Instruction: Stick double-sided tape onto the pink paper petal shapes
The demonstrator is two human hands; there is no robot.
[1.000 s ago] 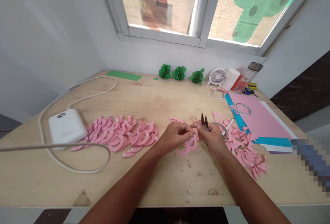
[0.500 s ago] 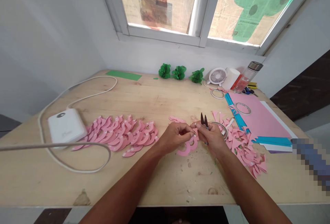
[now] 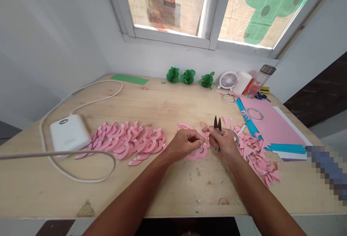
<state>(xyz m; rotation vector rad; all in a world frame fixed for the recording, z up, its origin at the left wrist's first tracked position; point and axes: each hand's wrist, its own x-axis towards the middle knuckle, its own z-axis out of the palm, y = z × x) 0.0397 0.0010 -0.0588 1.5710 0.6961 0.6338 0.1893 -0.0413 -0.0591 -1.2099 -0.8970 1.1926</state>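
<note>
My left hand [image 3: 184, 144] is closed in a pinch at the edge of a curved pink paper piece [image 3: 201, 152], which shows below its fingertips. Scissors [image 3: 217, 123] are in my right hand [image 3: 225, 144], dark blades pointing away from me and slightly apart; the fingers hide most of the handles. The right thumb and forefinger reach toward the left fingertips, with a small gap between the hands. Overlapping rows of curved pink paper pieces [image 3: 127, 140] lie left of my hands. Pink paper scraps [image 3: 256, 154] are heaped on the right, beside a tape roll [image 3: 234, 137].
A white power bank [image 3: 70, 133] with a looping cable sits at the left. Several green paper balls [image 3: 187, 76] line the wall near a small fan [image 3: 229, 80] and a glass bottle [image 3: 260, 80]. Pink sheets [image 3: 273, 123] carry another tape roll [image 3: 255, 114] on the right.
My right hand has moved slightly right with the scissors, away from the left fingertips. My left hand stays nearly in place over the pink paper.
</note>
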